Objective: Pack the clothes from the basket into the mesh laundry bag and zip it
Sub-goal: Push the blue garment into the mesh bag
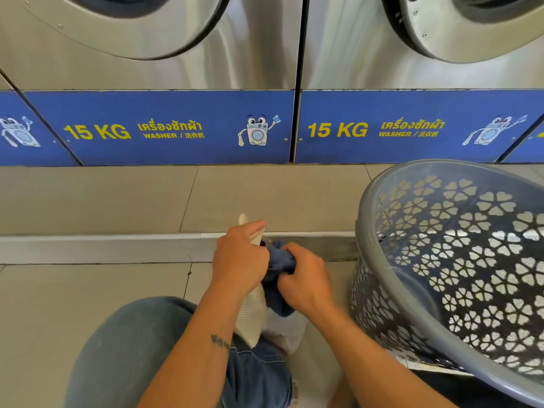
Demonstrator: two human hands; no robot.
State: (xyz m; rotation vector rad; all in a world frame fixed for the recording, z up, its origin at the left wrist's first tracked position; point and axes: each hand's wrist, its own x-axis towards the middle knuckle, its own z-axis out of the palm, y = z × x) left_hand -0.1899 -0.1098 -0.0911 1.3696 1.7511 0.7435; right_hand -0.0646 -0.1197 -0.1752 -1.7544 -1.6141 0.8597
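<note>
A white mesh laundry bag hangs between my knees, and my left hand grips its upper edge. My right hand is closed on a blue garment at the bag's mouth, partly inside it. To the right a grey plastic basket with flower-shaped cut-outs lies tilted toward me. I see no clothes in the part of its inside that shows. The bag's zip is hidden by my hands.
Two steel washers stand ahead, each with a blue "15 KG" panel. A metal floor strip runs across the beige tiles in front of my hands. My left knee in jeans fills the lower left.
</note>
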